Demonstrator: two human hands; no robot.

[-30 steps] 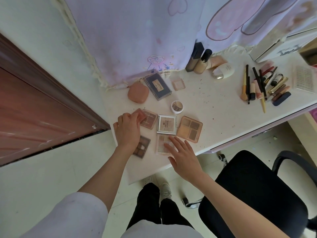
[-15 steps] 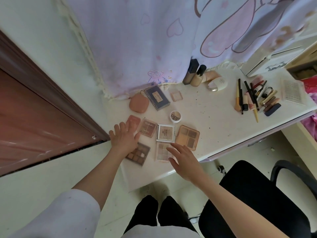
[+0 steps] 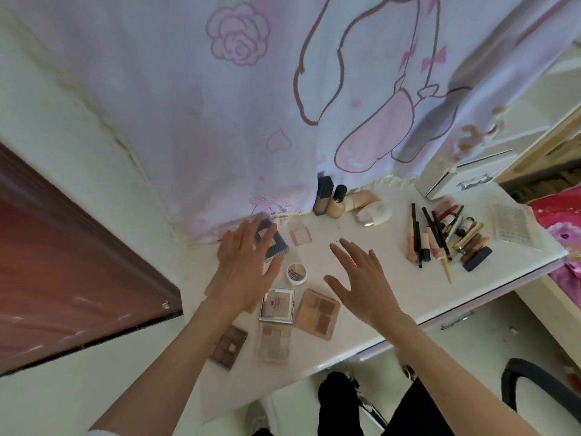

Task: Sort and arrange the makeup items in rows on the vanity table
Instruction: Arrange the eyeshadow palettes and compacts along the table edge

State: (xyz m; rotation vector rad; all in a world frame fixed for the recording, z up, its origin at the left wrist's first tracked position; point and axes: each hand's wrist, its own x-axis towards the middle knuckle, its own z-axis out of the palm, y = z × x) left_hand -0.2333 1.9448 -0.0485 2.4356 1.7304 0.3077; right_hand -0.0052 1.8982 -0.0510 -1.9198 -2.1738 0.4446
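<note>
Head view: round pot [image 3: 296, 272] reads "PIPL".

head cam | looks steeply down, close, over vanity table [image 3: 361, 234] | single view

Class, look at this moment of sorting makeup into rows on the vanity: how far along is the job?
Done: several palettes lie in rough rows near the front edge of the table.

In hand: nothing. The left hand spreads open over the dark compact; the right hand hovers open.

Left: the pencil and lipstick pile is jumbled, and the bottles and round pot stand apart.
</note>
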